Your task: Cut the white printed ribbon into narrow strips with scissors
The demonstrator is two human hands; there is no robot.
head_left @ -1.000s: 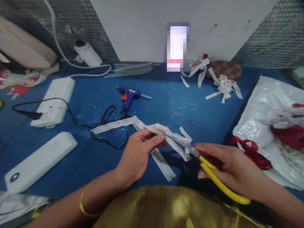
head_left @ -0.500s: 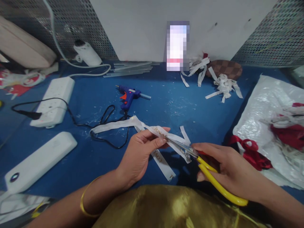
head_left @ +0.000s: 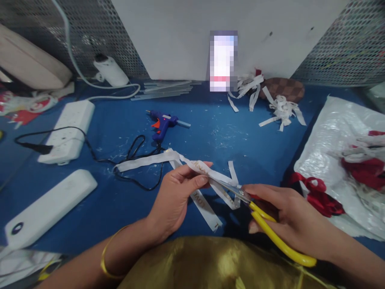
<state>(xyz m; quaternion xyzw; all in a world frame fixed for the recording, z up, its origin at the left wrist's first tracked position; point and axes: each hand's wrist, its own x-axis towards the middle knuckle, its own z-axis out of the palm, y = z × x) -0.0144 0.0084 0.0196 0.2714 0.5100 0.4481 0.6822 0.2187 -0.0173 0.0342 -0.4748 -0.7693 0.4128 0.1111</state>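
My left hand point(head_left: 177, 194) pinches a white ribbon point(head_left: 147, 159) printed with gold letters, thumb on top. One length of it runs left over a black cord; other lengths hang down and to the right. My right hand point(head_left: 291, 218) is wrapped around the yellow handles of a pair of scissors point(head_left: 282, 245). The metal blades reach left along the ribbon, their tips close to my left thumb. Whether the ribbon lies between the blades I cannot tell.
A blue glue gun point(head_left: 164, 123) lies beyond my hands. At left are a white power strip point(head_left: 70, 130) and a long white device point(head_left: 51, 208). Ribbon bows point(head_left: 284, 110) lie at the back right. A white plastic bag point(head_left: 325, 148) with red and white bows stands right.
Both hands keep nearly the same place. The scissors' handles have dipped slightly, and the ribbon by the blades has shifted a little. The view has tilted slightly.
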